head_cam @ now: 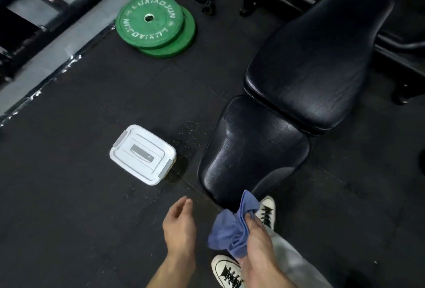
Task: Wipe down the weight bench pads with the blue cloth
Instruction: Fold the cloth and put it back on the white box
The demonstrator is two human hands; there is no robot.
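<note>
Gripping the bunched blue cloth [230, 230] at lower centre of the frame, the right hand [257, 239] hangs just below the seat pad [250, 149], likely poised for a stroke. The left hand [179, 225] hangs relaxed and empty beside it. A white lidded box [142, 153] sits on the floor, left of the pad.

Right hand [257, 239] grips blue cloth [230, 230] (seemingly bunched).

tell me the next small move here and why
Probably bring the right hand forward and lay the blue cloth on the seat pad: the cloth is bunched in that hand just short of the pad's near end, and the left hand is empty.
</note>
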